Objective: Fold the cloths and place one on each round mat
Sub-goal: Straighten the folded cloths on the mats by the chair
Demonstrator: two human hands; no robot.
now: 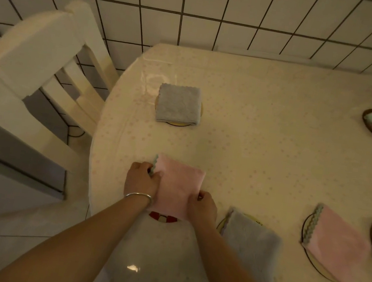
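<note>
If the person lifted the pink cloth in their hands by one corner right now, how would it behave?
The pink cloth would probably flop and unfold, being soft folded fabric. It looks light. On the glossy table it might slide if pushed.

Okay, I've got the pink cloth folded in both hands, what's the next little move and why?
Probably lower it flat and let go. Both hands, left hand and right hand, pinch the folded pink cloth at its edges, and it already covers a round mat whose red and white rim peeks out below, so only centring and release seem left.
</note>
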